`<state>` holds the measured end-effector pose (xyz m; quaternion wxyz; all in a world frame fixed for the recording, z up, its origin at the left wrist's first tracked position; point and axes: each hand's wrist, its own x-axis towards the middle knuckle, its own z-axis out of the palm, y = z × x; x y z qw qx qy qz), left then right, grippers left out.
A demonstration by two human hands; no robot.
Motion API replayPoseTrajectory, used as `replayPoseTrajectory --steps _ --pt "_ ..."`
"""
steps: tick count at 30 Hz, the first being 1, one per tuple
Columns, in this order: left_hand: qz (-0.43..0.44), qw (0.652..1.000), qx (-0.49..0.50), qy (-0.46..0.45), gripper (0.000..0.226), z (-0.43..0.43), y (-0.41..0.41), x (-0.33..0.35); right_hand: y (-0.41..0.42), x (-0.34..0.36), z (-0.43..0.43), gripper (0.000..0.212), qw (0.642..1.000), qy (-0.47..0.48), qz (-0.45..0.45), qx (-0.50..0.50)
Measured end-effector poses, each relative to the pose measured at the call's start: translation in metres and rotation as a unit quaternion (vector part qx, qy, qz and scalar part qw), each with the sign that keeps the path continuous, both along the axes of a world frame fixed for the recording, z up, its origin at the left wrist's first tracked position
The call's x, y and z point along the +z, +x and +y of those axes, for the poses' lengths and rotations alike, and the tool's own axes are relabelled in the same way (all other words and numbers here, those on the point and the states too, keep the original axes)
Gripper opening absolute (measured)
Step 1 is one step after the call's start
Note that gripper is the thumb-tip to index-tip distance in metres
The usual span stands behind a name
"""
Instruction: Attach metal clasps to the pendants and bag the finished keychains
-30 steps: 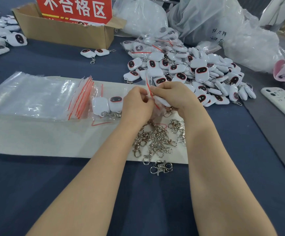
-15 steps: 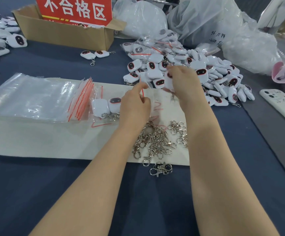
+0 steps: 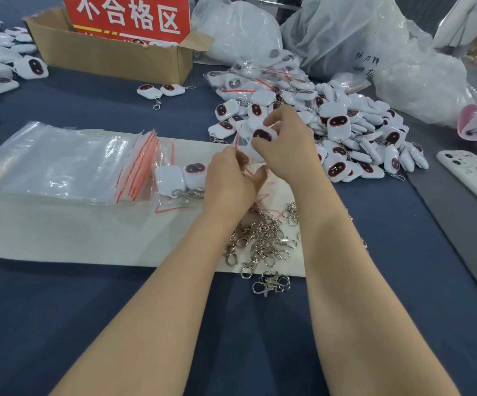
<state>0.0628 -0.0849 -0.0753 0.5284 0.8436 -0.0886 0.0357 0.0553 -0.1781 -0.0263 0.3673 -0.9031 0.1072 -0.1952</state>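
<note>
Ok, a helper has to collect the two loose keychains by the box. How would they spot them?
Find the cardboard box with the red sign at the far side of the table. Just in front of its right corner lie two white keychains, side by side. Unlike the big pile further right, they lie alone and unbagged.

Forearms [image 3: 157, 304] bare along whole visible length; left hand [image 3: 228, 185] and right hand [image 3: 290, 147] likewise bare.

- One head-worn, wide-angle view, looking forward and down at the bench [image 3: 60, 324].
- Near: the left hand [image 3: 228, 181] and right hand [image 3: 286, 147] sit mid-frame.
</note>
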Motion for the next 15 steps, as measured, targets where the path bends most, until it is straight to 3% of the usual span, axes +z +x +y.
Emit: replayPoseTrajectory --steps 5,9,11,15 --pt "-0.024 1.000 -0.011 0.005 0.035 0.001 -0.005 0.002 -0.002 -0.002 -0.003 0.034 0.999 0.013 0.039 -0.008" --pt "-0.063 0.998 -0.001 -0.014 0.034 0.001 -0.008 0.006 -0.001 -0.002 -0.004 0.023 0.998 -0.023 0.058 -0.004" --pt "-0.079 0.997 0.006 -0.026 0.035 0.000 -0.009 0.008 -0.001 0.002 -0.005 0.030 0.996 -0.025 0.083 0.013" --pt "-0.147 0.986 0.020 -0.076 0.018 -0.002 -0.014 0.014 -0.006 0.008 -0.004 0.052 0.972 0.156 0.165 0.063"
